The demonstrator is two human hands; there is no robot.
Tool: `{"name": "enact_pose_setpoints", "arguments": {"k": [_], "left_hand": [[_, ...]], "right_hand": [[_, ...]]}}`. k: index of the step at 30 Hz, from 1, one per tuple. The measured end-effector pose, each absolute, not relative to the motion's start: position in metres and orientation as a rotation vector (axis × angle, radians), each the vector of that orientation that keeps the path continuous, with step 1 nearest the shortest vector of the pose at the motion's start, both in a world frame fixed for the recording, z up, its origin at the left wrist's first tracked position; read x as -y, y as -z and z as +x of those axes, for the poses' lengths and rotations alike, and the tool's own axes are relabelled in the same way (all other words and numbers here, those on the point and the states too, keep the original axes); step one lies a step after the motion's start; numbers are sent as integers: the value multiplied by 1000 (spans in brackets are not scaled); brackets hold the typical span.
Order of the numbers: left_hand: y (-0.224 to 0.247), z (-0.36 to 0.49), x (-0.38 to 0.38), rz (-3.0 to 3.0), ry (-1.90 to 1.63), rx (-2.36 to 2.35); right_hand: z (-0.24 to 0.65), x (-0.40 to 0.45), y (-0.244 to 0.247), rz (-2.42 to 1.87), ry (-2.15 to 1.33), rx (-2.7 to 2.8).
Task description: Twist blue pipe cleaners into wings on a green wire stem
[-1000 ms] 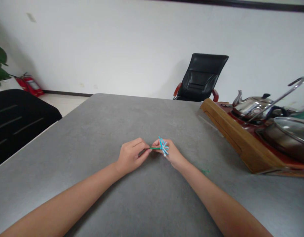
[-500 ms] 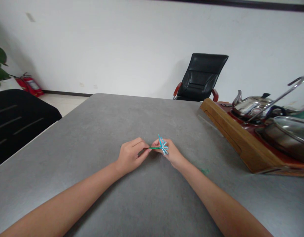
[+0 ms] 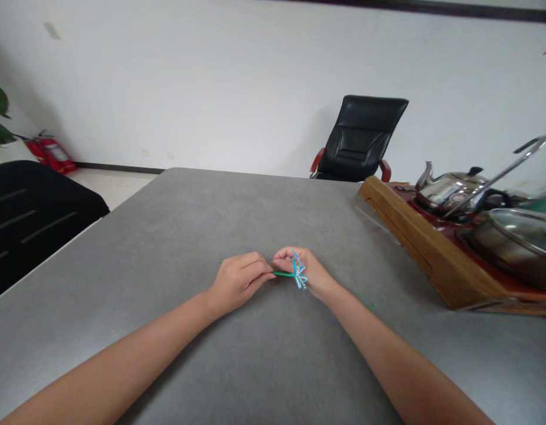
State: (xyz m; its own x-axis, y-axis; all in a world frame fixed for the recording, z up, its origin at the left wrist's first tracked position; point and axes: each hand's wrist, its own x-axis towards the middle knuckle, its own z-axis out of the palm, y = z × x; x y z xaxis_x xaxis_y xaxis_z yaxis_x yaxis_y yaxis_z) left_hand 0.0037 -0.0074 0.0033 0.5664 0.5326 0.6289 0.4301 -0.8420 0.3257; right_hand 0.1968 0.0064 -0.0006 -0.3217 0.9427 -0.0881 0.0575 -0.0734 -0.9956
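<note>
A broad grey tabletop (image 3: 175, 236) with a mottled, stone-like finish, its near part cut off by the bottom of the view. Toward the right side of that surface, a wooden tray (image 3: 436, 254) with a honey-brown front edge and dark red top. On the tray, a stainless steel kettle (image 3: 450, 190) and, closer in, a steel pot (image 3: 512, 245) with a domed lid. On the bare grey surface near the tray's long edge, a small, faint green mark (image 3: 369, 306).
</note>
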Motion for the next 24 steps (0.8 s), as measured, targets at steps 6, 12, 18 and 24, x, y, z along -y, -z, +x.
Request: {"name": "enact_pose_setpoints", "arguments": {"k": [6,12,18,24], "left_hand": [[-3,3,7,2695,-1107,-791],[-3,4,6,2758,-1088,-725],[-3,3,7,2852,-1078,-718],[-4,5,7,2940,-1049,-721]], "right_hand": [[203,-12,-4,-1180,-1460,1423],[211,-15,-18,-1200,-1420,1467],[216,-16,-30,-1189,-1330,1671],[219,-10,-49,-1240,-1144,1930]]}}
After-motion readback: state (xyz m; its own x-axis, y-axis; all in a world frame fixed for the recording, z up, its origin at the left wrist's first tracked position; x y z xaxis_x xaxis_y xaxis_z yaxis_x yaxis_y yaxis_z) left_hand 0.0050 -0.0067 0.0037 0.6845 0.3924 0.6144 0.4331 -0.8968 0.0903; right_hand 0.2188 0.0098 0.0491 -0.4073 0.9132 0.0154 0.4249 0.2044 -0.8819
